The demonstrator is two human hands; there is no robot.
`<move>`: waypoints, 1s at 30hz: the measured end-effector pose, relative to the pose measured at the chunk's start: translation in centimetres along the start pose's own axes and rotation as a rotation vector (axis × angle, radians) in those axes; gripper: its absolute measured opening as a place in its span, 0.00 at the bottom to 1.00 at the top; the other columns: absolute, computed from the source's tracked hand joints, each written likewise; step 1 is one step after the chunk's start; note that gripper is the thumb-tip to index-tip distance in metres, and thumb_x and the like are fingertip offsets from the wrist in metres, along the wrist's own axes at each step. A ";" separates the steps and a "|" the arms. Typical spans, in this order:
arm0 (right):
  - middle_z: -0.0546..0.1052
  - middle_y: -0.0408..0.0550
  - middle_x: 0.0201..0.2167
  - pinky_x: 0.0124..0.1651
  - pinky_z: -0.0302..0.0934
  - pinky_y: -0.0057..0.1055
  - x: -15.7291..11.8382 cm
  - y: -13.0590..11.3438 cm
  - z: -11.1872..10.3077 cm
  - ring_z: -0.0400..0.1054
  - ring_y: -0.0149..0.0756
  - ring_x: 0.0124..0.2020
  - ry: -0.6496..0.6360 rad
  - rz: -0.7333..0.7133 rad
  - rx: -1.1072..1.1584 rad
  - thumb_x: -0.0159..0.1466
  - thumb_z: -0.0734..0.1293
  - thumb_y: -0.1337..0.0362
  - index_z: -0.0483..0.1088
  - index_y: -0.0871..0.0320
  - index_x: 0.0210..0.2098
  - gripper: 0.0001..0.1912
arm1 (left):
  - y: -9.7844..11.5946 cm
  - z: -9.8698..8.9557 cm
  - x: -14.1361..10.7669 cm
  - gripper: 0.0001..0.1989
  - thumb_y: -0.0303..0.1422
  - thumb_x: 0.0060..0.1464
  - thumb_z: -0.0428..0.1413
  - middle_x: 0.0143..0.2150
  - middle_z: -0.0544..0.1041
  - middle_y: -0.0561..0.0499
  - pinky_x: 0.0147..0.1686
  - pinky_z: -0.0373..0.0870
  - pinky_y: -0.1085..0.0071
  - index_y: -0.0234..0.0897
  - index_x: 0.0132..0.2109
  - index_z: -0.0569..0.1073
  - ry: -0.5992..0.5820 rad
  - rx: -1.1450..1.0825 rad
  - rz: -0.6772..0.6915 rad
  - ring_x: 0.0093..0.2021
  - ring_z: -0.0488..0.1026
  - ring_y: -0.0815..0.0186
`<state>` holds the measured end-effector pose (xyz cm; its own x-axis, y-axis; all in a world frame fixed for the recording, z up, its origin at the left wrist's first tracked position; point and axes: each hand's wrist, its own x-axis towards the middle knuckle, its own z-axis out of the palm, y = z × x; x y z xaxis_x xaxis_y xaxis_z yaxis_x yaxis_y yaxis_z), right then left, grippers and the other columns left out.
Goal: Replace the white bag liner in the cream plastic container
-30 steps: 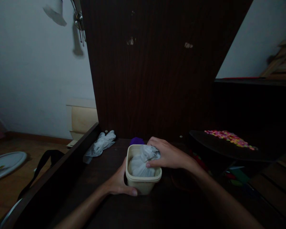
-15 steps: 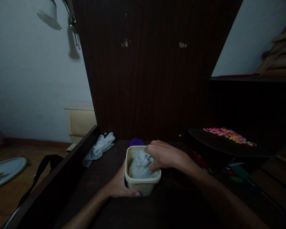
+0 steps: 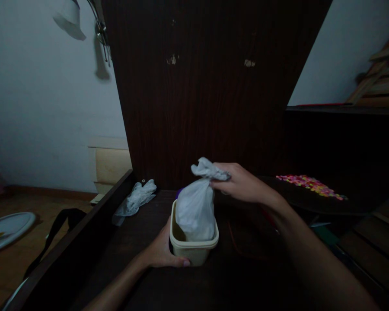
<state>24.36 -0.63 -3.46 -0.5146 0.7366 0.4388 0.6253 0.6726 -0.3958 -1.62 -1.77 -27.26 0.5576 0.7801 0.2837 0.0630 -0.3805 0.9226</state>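
Note:
A cream plastic tub (image 3: 194, 250) stands on the dark wooden surface, with my left hand (image 3: 165, 248) wrapped round its left side and front. My right hand (image 3: 236, 179) grips a full, knotted white plastic bag (image 3: 197, 211) just below the knot. The bag's lower part is still inside the tub, its upper part above the rim. What fills the bag is hidden. Behind the tub, a bit of something purple (image 3: 179, 192) shows.
A crumpled clear plastic bag (image 3: 138, 196) lies at the back left, by the raised side board (image 3: 84, 229). On a dark shelf at right lies a pile of small pink and yellow pieces (image 3: 311, 185). A tall dark panel (image 3: 201, 95) rises behind.
My right hand has moved up, drawing the white bag partly out of the tub. My left hand keeps its hold on the tub in the same place.

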 end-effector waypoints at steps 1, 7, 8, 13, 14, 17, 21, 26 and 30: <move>0.72 0.42 0.28 0.32 0.59 0.29 0.1 0.2 -0.4 0.66 0.33 0.28 0.131 0.032 0.090 0.61 0.66 0.64 0.67 0.57 0.30 0.04 | 0.0 0.0 0.0 0.70 0.54 0.36 0.72 0.68 0.63 0.30 0.71 0.46 0.44 0.32 0.74 0.41 -0.007 0.004 0.006 0.67 0.62 0.42; 0.69 0.38 0.17 0.15 0.55 0.28 1.0 1.2 -2.7 0.62 0.33 0.14 0.620 0.331 0.429 0.59 0.66 0.61 0.64 0.53 0.33 0.06 | 0.8 -0.1 0.1 0.68 0.52 0.37 0.72 0.69 0.61 0.31 0.70 0.51 0.45 0.34 0.74 0.43 0.004 -0.006 0.041 0.69 0.59 0.43; 0.69 0.38 0.16 0.14 0.55 0.28 1.1 1.6 -2.9 0.63 0.34 0.13 0.658 0.346 0.444 0.59 0.67 0.62 0.64 0.53 0.33 0.05 | 0.9 -0.1 0.2 0.68 0.51 0.37 0.72 0.70 0.60 0.31 0.70 0.51 0.45 0.34 0.74 0.42 0.003 -0.009 0.046 0.69 0.59 0.42; 0.70 0.38 0.15 0.16 0.62 0.29 1.1 5.6 -2.2 0.66 0.35 0.14 0.697 0.388 0.419 0.57 0.66 0.64 0.65 0.53 0.33 0.05 | 1.1 0.0 0.3 0.66 0.50 0.37 0.73 0.72 0.56 0.31 0.69 0.51 0.44 0.35 0.74 0.45 -0.001 -0.023 0.061 0.70 0.56 0.41; 0.71 0.38 0.17 0.16 0.63 0.29 1.1 6.8 -1.8 0.67 0.35 0.15 0.693 0.401 0.398 0.56 0.67 0.64 0.65 0.53 0.33 0.06 | 1.1 0.0 0.3 0.66 0.49 0.37 0.73 0.72 0.56 0.31 0.69 0.51 0.44 0.35 0.74 0.45 -0.001 -0.022 0.064 0.71 0.56 0.41; 0.73 0.39 0.21 0.19 0.65 0.29 0.8 10.5 -0.3 0.70 0.35 0.19 0.639 0.510 0.336 0.54 0.67 0.64 0.66 0.54 0.34 0.08 | 1.2 0.0 0.3 0.65 0.49 0.37 0.73 0.72 0.56 0.32 0.69 0.52 0.44 0.35 0.73 0.47 -0.003 -0.020 0.063 0.70 0.57 0.41; 0.73 0.39 0.23 0.23 0.66 0.29 0.0 14.9 2.2 0.70 0.35 0.21 0.639 0.645 0.233 0.49 0.68 0.66 0.67 0.55 0.33 0.11 | 1.4 0.0 0.4 0.65 0.49 0.37 0.73 0.72 0.57 0.31 0.69 0.52 0.45 0.34 0.73 0.46 -0.007 -0.033 0.060 0.70 0.58 0.41; 0.74 0.44 0.27 0.36 0.70 0.38 -1.8 18.1 4.4 0.72 0.41 0.30 0.647 0.696 0.121 0.48 0.70 0.62 0.69 0.56 0.32 0.12 | 1.3 0.0 0.4 0.67 0.48 0.36 0.74 0.71 0.58 0.31 0.69 0.53 0.44 0.36 0.74 0.44 -0.005 -0.052 0.067 0.69 0.60 0.43; 0.74 0.55 0.41 0.56 0.61 0.51 -3.6 19.0 3.7 0.68 0.51 0.47 0.790 0.695 -0.037 0.49 0.69 0.62 0.69 0.57 0.38 0.16 | 1.1 0.1 0.4 0.66 0.49 0.36 0.73 0.71 0.59 0.32 0.69 0.54 0.45 0.36 0.74 0.45 -0.003 -0.053 0.055 0.68 0.61 0.44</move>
<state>35.86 9.77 -15.54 0.4841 0.6952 0.5313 0.6607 0.1076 -0.7429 -1.23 -1.90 -26.14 0.5612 0.7573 0.3340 -0.0117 -0.3962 0.9181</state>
